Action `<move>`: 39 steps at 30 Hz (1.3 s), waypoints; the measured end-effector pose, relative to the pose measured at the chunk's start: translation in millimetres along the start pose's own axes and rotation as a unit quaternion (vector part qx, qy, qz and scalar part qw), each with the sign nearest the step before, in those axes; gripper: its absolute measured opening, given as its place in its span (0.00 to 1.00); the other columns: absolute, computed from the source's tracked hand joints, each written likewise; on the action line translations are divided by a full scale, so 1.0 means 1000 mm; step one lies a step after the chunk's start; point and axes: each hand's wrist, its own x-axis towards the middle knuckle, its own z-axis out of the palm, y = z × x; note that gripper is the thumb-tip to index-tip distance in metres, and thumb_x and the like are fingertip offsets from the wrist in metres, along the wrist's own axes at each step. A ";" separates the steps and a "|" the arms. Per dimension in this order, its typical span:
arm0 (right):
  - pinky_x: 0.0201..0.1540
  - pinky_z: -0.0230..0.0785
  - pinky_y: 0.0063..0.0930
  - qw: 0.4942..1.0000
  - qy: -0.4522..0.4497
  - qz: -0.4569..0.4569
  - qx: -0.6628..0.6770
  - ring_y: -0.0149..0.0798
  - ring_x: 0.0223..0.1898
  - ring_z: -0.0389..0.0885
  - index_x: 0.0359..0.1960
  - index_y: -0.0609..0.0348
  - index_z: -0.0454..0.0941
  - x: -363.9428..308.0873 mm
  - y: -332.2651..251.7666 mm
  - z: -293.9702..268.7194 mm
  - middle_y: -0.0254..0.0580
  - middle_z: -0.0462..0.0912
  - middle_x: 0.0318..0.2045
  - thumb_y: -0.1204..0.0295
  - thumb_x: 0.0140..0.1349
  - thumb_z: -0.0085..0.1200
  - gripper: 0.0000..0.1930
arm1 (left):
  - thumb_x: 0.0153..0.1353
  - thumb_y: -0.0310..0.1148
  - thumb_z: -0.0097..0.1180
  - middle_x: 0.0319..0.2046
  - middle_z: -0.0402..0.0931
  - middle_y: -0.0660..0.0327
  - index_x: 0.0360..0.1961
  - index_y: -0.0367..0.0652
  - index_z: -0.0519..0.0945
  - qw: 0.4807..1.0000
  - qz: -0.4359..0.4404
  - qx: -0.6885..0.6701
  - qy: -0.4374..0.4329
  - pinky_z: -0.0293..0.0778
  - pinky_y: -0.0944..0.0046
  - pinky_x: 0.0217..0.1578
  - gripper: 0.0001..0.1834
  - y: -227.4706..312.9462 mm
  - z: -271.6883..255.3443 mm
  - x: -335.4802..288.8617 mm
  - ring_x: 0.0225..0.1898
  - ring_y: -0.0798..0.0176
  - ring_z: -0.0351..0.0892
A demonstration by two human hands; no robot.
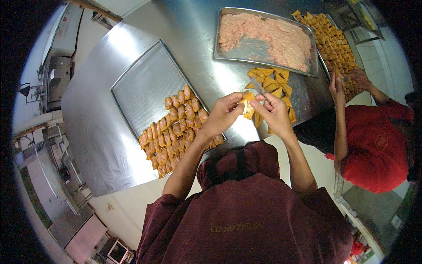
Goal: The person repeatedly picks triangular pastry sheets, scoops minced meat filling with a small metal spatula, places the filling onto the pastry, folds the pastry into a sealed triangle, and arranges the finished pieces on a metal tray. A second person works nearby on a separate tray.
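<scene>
Between both hands, over the table's near edge, is a golden piece of fried tofu (pixel 249 108) with a pale inside showing. My left hand (pixel 225 115) pinches its left side with thumb and fingers. On the other side, my right hand (pixel 273 115) presses its thumb against the piece. The same hand also grips a small flat-bladed knife (pixel 256 85), its blade pointing up and away. Just beyond lie loose triangular tofu pieces (pixel 281 82). To the left, filled tofu pieces (pixel 178 127) stand in tight rows on a mesh-bottomed tray (pixel 143 83).
A metal tray (pixel 256 49) of pale pink minced filling (pixel 281 33) stands at the back of the steel table (pixel 94 119). At the right, a co-worker in red (pixel 373 145) reaches with both hands over another tray packed with golden pieces (pixel 327 37).
</scene>
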 end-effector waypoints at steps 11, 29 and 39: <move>0.38 0.75 0.44 0.974 0.062 -0.183 -0.121 0.52 0.32 0.87 0.57 0.61 0.76 0.042 0.024 -0.010 0.51 0.85 0.30 0.64 0.81 0.50 0.14 | 0.75 0.27 0.59 0.46 0.85 0.63 0.55 0.35 0.82 0.990 -0.052 0.073 0.112 0.81 0.65 0.49 0.12 -0.017 -0.020 0.008 0.48 0.69 0.84; 0.52 0.79 0.54 0.879 -0.003 -0.036 -0.475 0.66 0.47 0.88 0.50 0.60 0.86 0.236 0.081 -0.156 0.63 0.89 0.41 0.71 0.72 0.56 0.12 | 0.77 0.30 0.57 0.83 0.48 0.41 0.70 0.31 0.75 0.964 -0.031 0.087 0.250 0.83 0.60 0.55 0.24 -0.071 -0.095 0.118 0.66 0.53 0.79; 0.54 0.79 0.52 0.908 -0.077 -0.016 -0.412 0.62 0.49 0.89 0.48 0.63 0.88 0.248 0.097 -0.170 0.63 0.89 0.44 0.67 0.73 0.54 0.14 | 0.77 0.32 0.59 0.64 0.75 0.62 0.65 0.34 0.81 0.973 0.000 0.049 0.227 0.83 0.61 0.52 0.20 -0.080 -0.092 0.132 0.54 0.65 0.82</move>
